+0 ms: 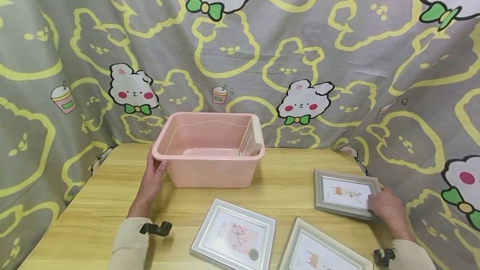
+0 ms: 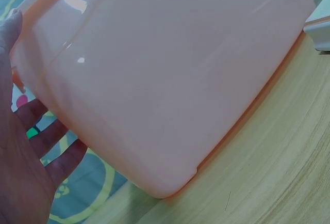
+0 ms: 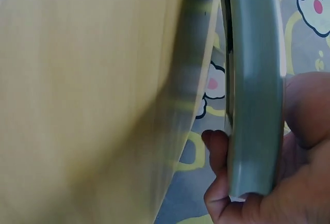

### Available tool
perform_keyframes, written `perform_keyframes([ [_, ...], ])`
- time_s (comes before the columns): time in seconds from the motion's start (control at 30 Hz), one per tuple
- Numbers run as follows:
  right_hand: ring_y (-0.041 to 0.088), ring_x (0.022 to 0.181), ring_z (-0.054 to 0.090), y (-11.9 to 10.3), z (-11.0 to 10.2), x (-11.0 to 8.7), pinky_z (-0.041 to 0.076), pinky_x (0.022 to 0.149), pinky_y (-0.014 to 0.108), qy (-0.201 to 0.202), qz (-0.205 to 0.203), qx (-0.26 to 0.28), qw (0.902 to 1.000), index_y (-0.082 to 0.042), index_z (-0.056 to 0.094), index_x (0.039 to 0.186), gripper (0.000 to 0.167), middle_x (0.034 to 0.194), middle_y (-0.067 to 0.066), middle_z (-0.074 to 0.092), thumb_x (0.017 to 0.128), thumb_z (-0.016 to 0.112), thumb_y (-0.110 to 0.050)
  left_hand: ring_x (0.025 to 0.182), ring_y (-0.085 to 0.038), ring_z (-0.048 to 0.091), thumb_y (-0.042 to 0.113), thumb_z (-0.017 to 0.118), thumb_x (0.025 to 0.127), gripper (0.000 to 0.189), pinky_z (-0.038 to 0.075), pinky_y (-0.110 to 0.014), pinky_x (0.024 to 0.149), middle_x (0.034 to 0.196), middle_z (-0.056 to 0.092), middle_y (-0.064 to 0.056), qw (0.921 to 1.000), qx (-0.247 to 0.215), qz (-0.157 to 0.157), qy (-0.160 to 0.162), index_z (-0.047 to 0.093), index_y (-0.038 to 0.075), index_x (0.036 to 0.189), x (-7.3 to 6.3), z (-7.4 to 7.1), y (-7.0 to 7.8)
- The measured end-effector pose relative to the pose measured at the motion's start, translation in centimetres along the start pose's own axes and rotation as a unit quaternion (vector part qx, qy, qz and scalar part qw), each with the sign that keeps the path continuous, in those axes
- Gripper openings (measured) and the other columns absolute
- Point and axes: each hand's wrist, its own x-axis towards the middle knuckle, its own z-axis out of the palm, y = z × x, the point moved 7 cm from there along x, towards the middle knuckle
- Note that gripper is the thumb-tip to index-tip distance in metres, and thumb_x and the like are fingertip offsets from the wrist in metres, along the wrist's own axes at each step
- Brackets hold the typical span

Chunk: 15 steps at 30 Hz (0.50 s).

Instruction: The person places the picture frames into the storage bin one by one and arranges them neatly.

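Observation:
A pink plastic bin [image 1: 210, 172] stands at the back of the table. My left hand [image 1: 153, 176] holds its left front corner, thumb at the front below the rim; the left wrist view shows fingers [image 2: 66, 162] against the bin's side. My right hand [image 1: 388, 209] grips a grey picture frame [image 1: 320, 191] by its right edge, at the table's right side. In the right wrist view the thumb and curled fingers [image 3: 219, 149] lie on opposite faces of that frame, seen edge-on and apart from the tabletop. Inside the bin, a picture frame [image 1: 256, 132] leans upright against the right wall.
On the wooden table [image 1: 93, 220] lie a silver picture frame [image 1: 202, 230] near the front middle and a cream-grey picture frame [image 1: 337, 249], cut off by the lower image edge. A patterned curtain [image 1: 240, 66] hangs behind and at both sides.

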Motion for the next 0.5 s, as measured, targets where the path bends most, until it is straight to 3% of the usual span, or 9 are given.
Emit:
perform_keyframes([
  [0.27, 0.054, 0.101, 0.05, -0.3, -1.3, -0.1, 0.045, 0.079, 0.057, -0.018, -0.025, 0.016, 0.9994, 0.019, 0.025, 0.138, 0.07, 0.12, 0.044, 0.045, 0.092, 0.045, -0.031, 0.146, -0.031, 0.02, 0.021, 0.041, 0.104, 0.067, 0.03, -0.002, 0.097, 0.161, 0.018, -0.01, 1.0, 0.007, -0.003, 0.0, 0.0, 0.037, 0.154, -0.1, -0.1, -0.1],
  [0.5, 0.053, 0.105, 0.047, -0.3, -1.9, 0.1, 0.042, 0.086, 0.06, -0.028, -0.021, 0.025, 0.9991, 0.017, 0.024, 0.14, 0.073, 0.127, 0.044, 0.04, 0.092, 0.048, -0.033, 0.146, -0.03, 0.021, 0.02, 0.041, 0.104, 0.066, 0.03, -0.002, 0.097, 0.161, 0.019, -0.01, 1.0, 0.004, -0.003, -0.002, 0.001, 0.038, 0.154, 0.0, 0.0, 0.0],
])
